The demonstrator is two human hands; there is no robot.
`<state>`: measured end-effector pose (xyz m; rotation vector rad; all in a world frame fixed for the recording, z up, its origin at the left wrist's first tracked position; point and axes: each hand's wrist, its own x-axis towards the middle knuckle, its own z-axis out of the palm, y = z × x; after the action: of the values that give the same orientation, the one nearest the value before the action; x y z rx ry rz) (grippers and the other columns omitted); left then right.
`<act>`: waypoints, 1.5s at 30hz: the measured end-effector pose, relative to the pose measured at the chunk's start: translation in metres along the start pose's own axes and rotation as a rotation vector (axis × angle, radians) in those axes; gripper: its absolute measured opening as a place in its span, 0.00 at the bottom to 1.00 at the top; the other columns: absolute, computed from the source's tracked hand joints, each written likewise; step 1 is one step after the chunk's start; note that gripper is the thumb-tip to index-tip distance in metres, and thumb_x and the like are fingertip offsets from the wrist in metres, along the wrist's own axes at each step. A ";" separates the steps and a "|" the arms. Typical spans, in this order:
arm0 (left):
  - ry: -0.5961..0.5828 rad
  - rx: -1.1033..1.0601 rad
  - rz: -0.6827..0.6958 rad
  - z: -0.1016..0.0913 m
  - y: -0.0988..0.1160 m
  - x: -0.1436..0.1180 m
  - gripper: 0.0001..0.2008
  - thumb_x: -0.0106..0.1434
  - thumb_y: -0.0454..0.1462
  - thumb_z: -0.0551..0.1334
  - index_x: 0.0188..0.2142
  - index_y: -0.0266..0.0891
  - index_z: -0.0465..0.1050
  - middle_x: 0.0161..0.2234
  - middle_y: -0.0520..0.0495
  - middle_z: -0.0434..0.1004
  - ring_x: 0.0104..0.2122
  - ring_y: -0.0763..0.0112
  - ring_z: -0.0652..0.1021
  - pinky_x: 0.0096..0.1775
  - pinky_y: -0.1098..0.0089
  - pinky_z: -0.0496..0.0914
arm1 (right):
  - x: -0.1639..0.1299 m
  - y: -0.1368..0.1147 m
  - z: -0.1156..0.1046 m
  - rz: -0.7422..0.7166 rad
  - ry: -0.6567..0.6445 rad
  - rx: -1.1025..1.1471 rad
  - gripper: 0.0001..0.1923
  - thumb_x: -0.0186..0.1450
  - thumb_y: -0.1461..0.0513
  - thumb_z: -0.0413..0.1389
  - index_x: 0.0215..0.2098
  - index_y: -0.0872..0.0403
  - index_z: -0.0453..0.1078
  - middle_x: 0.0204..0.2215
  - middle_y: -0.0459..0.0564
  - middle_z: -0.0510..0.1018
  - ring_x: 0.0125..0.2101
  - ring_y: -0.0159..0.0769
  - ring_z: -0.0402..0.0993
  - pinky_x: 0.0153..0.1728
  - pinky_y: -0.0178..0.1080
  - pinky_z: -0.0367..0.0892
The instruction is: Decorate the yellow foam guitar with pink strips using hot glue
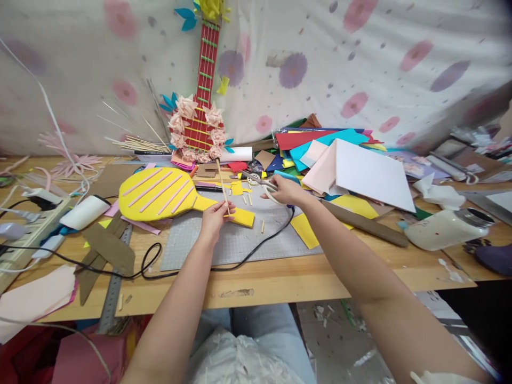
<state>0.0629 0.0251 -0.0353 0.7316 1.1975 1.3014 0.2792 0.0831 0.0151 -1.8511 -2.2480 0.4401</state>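
My left hand (215, 215) pinches a thin wooden stick (221, 178), which stands nearly upright over the neck of a yellow guitar-shaped cutout (136, 184). Slanting pink strips (150, 190) lie across the cutout's rounded body. To the right, my right hand (287, 191) is closed on a pair of scissors (252, 177), its blades pointing left toward the stick. I cannot tell whether the blades touch anything. Short cut stick pieces (263, 226) are scattered on the grey cutting mat (188, 248) beneath.
A red paper guitar (203, 69) with pink flowers leans on the curtain. Coloured sheets (288, 140) and a white board (370, 173) pile up at right, near a white jar (444, 230). A black cable (248, 258) crosses the mat. A power strip (36, 232) lies left.
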 end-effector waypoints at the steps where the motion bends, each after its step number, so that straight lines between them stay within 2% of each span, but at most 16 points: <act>1: -0.015 0.011 0.028 0.001 0.000 -0.001 0.08 0.52 0.36 0.63 0.31 0.33 0.74 0.31 0.44 0.77 0.27 0.75 0.75 0.28 0.75 0.67 | -0.003 -0.007 0.001 -0.041 0.027 0.028 0.24 0.53 0.50 0.58 0.42 0.54 0.61 0.36 0.51 0.74 0.32 0.37 0.69 0.28 0.33 0.57; 3: -0.049 0.031 0.085 0.003 0.000 -0.003 0.11 0.50 0.39 0.64 0.31 0.34 0.75 0.33 0.44 0.78 0.29 0.75 0.75 0.29 0.75 0.66 | -0.008 -0.021 0.006 -0.140 0.034 0.092 0.26 0.52 0.49 0.59 0.43 0.54 0.59 0.38 0.52 0.73 0.33 0.36 0.69 0.29 0.32 0.58; 6: -0.070 0.047 0.136 0.003 0.002 -0.005 0.15 0.48 0.43 0.65 0.32 0.35 0.75 0.34 0.43 0.78 0.30 0.75 0.75 0.31 0.74 0.66 | -0.011 -0.034 0.014 -0.252 0.010 0.144 0.24 0.53 0.48 0.57 0.41 0.55 0.60 0.39 0.52 0.71 0.34 0.35 0.67 0.31 0.33 0.58; 12: -0.034 -0.014 0.124 -0.004 0.006 -0.006 0.14 0.48 0.42 0.65 0.31 0.35 0.75 0.33 0.43 0.78 0.28 0.76 0.74 0.30 0.74 0.65 | -0.014 -0.032 0.017 -0.213 -0.108 0.230 0.23 0.57 0.47 0.53 0.40 0.55 0.62 0.37 0.50 0.72 0.34 0.35 0.67 0.32 0.33 0.58; 16: -0.036 -0.002 0.132 -0.003 0.003 -0.006 0.11 0.48 0.40 0.65 0.30 0.34 0.75 0.31 0.44 0.78 0.28 0.75 0.74 0.29 0.74 0.65 | -0.019 -0.038 0.022 -0.348 -0.180 0.145 0.24 0.54 0.46 0.56 0.40 0.55 0.64 0.36 0.51 0.72 0.34 0.35 0.67 0.31 0.32 0.58; 20: -0.049 0.096 0.183 -0.001 0.002 -0.005 0.09 0.50 0.38 0.63 0.28 0.34 0.75 0.30 0.43 0.79 0.28 0.73 0.75 0.29 0.74 0.66 | -0.020 -0.047 0.025 -0.443 -0.116 -0.015 0.26 0.54 0.44 0.55 0.37 0.56 0.64 0.34 0.53 0.72 0.33 0.37 0.66 0.30 0.33 0.56; 24: -0.028 0.158 0.169 -0.002 0.002 -0.005 0.09 0.50 0.38 0.63 0.28 0.33 0.75 0.30 0.42 0.79 0.29 0.69 0.77 0.29 0.72 0.68 | -0.018 -0.048 0.022 -0.511 -0.092 -0.094 0.27 0.53 0.42 0.54 0.36 0.56 0.64 0.35 0.55 0.72 0.35 0.39 0.67 0.32 0.34 0.56; 30: -0.069 0.163 0.201 -0.004 0.000 -0.004 0.13 0.47 0.41 0.65 0.29 0.32 0.76 0.29 0.42 0.79 0.30 0.67 0.77 0.28 0.71 0.69 | -0.020 -0.049 0.018 -0.490 -0.172 -0.119 0.28 0.51 0.42 0.56 0.37 0.56 0.63 0.37 0.55 0.72 0.37 0.41 0.67 0.33 0.35 0.56; 34: -0.073 0.176 0.202 -0.004 0.001 -0.002 0.14 0.45 0.42 0.66 0.28 0.32 0.75 0.27 0.43 0.79 0.28 0.68 0.77 0.27 0.72 0.69 | -0.021 -0.052 0.019 -0.469 -0.177 -0.142 0.25 0.52 0.47 0.58 0.38 0.55 0.63 0.39 0.55 0.73 0.36 0.40 0.68 0.31 0.34 0.56; 39: -0.043 0.181 0.234 -0.006 0.003 0.001 0.12 0.45 0.41 0.65 0.26 0.32 0.75 0.25 0.44 0.78 0.25 0.71 0.75 0.24 0.73 0.67 | -0.021 -0.059 0.022 -0.411 -0.128 -0.207 0.11 0.60 0.57 0.50 0.38 0.55 0.63 0.37 0.54 0.75 0.35 0.38 0.70 0.29 0.34 0.54; 45: -0.018 0.180 0.282 -0.012 0.003 0.004 0.12 0.46 0.41 0.64 0.27 0.33 0.75 0.25 0.44 0.78 0.24 0.72 0.75 0.24 0.73 0.67 | -0.022 -0.064 0.029 -0.341 -0.058 -0.288 0.12 0.59 0.56 0.49 0.37 0.54 0.66 0.34 0.53 0.77 0.32 0.39 0.72 0.25 0.35 0.50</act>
<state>0.0498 0.0273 -0.0370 1.0707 1.2398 1.4241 0.2150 0.0478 0.0109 -1.5330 -2.7175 0.1189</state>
